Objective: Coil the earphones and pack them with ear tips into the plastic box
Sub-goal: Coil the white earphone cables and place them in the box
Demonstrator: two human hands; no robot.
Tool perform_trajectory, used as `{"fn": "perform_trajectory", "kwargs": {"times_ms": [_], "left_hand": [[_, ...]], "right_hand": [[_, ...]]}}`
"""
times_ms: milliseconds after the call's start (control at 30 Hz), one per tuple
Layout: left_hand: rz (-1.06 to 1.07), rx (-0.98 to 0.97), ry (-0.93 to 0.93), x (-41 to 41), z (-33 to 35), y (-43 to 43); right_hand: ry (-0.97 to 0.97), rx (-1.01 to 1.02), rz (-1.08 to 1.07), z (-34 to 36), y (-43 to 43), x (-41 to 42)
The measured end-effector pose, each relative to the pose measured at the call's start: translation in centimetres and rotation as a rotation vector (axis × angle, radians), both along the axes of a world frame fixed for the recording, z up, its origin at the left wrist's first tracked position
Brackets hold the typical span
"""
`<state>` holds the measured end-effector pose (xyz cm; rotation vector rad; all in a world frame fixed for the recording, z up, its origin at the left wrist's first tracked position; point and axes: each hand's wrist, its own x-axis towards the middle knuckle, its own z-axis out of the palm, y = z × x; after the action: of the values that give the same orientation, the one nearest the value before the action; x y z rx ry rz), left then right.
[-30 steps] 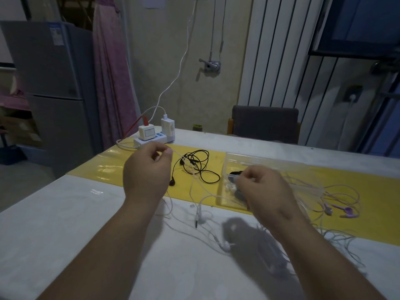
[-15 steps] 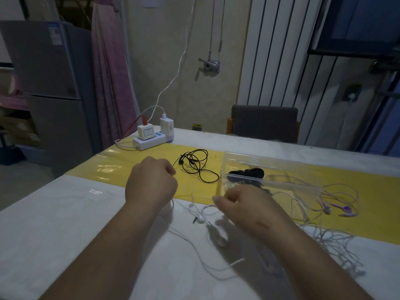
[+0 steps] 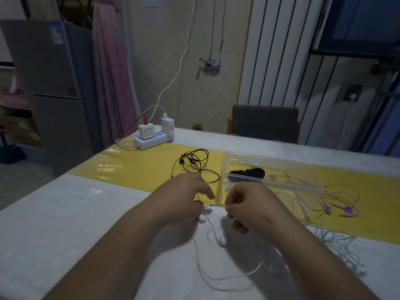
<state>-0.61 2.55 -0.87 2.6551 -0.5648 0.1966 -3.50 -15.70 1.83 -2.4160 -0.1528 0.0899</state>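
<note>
**Left hand [image 3: 186, 198] gripped the cord [image 3: 216, 204] in front of the box [image 3: 281, 169]**

Its fingers were curled round the white cord just in front of the box's left corner, though the pinch itself was hidden. One bud [image 3: 202, 218] hung right under it. The right hand [image 3: 253, 206], also just in front of the box, pinched the same cord between thumb and finger. A short span ran nearly taut between the two hands, and the slack trailed away from the box toward the person.

To coil well, the left hand should probably anchor the bud end while the right lays even loops, letting slack slide through rather than tugging it. The loops should be small enough for the box, which appeared open, with dark tips [image 3: 246, 173] at its left end. The purple set [image 3: 337, 205], right of the box, lay near enough to snag.
</note>
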Motion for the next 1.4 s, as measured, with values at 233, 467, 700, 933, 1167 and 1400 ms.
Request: {"fn": "perform_trajectory", "kwargs": {"times_ms": [233, 467, 700, 933, 1167, 1400], "left_hand": [[0.114, 0.151, 0.080, 0.4, -0.4, 0.5], [0.120, 0.202, 0.111, 0.0, -0.4, 0.1], [0.164, 0.185, 0.053, 0.6, -0.9, 0.7], [0.162, 0.199, 0.023, 1.3, -1.4, 0.8], [0.154, 0.209, -0.003, 1.2, -1.7, 0.8], [0.214, 0.139, -0.022, 0.5, -0.5, 0.5]], "right_hand": [[0.116, -0.122, 0.109, 0.4, 0.0, 0.2], [0.021, -0.326, 0.048, 0.2, -0.1, 0.5], [0.116, 0.006, 0.047, -0.2, 0.1, -0.3], [0.090, -0.098, 0.090, -0.3, 0.0, 0.3], [-0.046, -0.304, 0.034, -1.7, 0.1, 1.0], [-0.131, -0.333, 0.025, -3.1, 0.7, 1.1]]}}
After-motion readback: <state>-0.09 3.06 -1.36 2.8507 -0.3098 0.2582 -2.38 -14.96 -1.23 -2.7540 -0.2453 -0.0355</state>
